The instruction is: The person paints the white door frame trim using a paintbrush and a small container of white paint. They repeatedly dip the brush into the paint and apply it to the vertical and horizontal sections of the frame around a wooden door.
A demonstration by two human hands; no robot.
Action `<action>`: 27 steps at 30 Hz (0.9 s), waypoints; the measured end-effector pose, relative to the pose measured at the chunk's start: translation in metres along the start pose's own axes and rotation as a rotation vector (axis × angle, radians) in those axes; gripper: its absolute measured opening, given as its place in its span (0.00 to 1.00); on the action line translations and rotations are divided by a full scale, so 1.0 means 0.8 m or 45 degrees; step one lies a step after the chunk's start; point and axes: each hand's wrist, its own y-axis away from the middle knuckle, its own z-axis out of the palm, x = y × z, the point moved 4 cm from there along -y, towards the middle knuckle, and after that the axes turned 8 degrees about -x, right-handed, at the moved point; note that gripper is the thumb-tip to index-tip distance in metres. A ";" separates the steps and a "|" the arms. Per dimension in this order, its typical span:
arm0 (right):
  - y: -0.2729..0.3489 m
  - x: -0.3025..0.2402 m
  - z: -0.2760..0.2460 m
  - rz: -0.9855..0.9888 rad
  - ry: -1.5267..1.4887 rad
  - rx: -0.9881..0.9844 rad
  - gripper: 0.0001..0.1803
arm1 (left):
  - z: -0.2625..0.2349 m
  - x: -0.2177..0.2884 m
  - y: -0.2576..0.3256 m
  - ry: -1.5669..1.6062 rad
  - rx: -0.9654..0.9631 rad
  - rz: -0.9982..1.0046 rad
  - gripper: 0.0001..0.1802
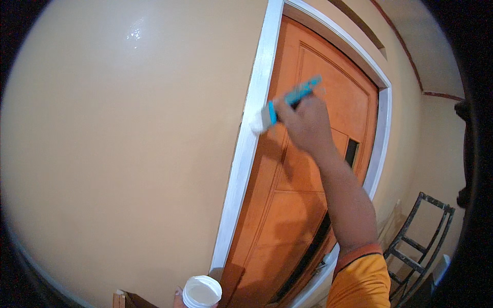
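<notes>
Now right hand [310,119] grips paintbrush [272,112], likely light, soft-bristled, best held by its teal handle [304,91]; near, left hand [178,299] clasps white tub [192,302].

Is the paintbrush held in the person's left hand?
No, the right hand grips the paintbrush, while the left hand is at the white container below.

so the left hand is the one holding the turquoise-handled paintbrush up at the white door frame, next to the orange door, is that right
Not the left: the head view shows the right hand holding the turquoise-handled paintbrush up at the white door frame, next to the orange door.
</notes>
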 end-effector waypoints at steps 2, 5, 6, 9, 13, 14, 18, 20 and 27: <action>-0.050 0.009 -0.010 -0.014 0.093 0.106 0.21 | 0.006 0.009 0.001 -0.955 -0.096 0.356 0.25; -0.116 0.019 -0.033 -0.061 0.255 0.247 0.20 | -0.006 0.001 0.005 -0.472 0.012 0.226 0.28; -0.131 0.016 -0.041 -0.164 0.309 0.408 0.20 | -0.012 -0.009 0.006 0.005 0.081 0.068 0.29; -0.152 0.011 -0.056 -0.435 0.414 0.807 0.18 | 0.015 0.000 0.020 -1.597 -0.221 0.696 0.30; -0.137 0.015 -0.038 -0.463 0.369 0.709 0.15 | 0.003 0.004 0.018 -1.594 -0.115 0.594 0.27; -0.121 0.015 -0.027 -0.436 0.437 0.623 0.14 | 0.001 0.008 0.015 -1.604 -0.133 0.584 0.24; -0.022 0.004 0.008 -0.296 0.127 0.270 0.10 | -0.033 0.009 -0.004 -0.783 0.123 0.264 0.23; 0.025 -0.007 0.013 -0.188 0.092 -0.085 0.09 | -0.041 0.009 -0.010 -0.684 0.182 0.230 0.29; -0.033 -0.005 -0.015 -0.153 0.149 0.024 0.20 | -0.034 0.002 -0.010 -0.561 0.119 0.243 0.27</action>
